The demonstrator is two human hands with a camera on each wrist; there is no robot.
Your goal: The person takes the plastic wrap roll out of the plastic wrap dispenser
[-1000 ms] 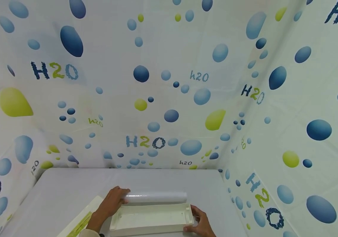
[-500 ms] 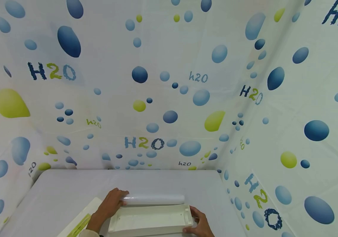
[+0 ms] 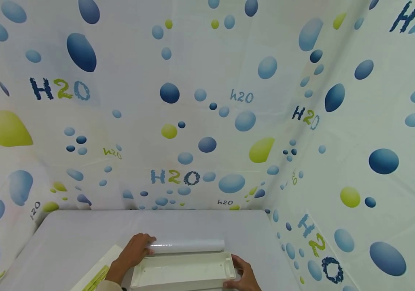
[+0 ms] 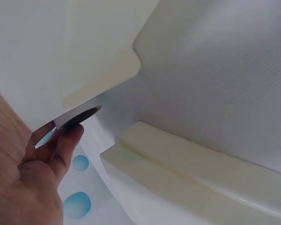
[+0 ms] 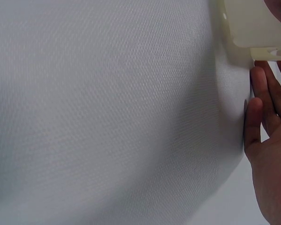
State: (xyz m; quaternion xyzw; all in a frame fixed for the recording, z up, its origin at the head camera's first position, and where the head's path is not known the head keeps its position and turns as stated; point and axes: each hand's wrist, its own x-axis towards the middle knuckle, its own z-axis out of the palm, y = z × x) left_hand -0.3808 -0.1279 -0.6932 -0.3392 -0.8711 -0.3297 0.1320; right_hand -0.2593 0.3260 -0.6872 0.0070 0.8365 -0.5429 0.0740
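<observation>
A clear, shiny roll of plastic film (image 3: 189,245) lies behind a long, shallow white box (image 3: 183,270). My left hand (image 3: 134,251) grips the roll's left end, fingers over the top and thumb low near the box's back left corner. In the left wrist view, the left hand (image 4: 37,164) is at the roll's dark, hollow core end (image 4: 80,117). My right hand (image 3: 244,275) holds the box's right end, thumb at the front corner and fingers behind. The right wrist view shows the right hand (image 5: 271,126) at the right edge, below a cream corner of the box (image 5: 260,23).
A white panel with a yellow-green label (image 3: 98,279) lies slanted at the left, partly behind my left forearm. The table (image 3: 200,222) has a pale cover. Behind it and to the right hangs a sheet (image 3: 138,129) printed with drops and "H2O".
The head view shifts slightly, so everything sits a little lower and further left. Both hands keep their places on the roll and the box.
</observation>
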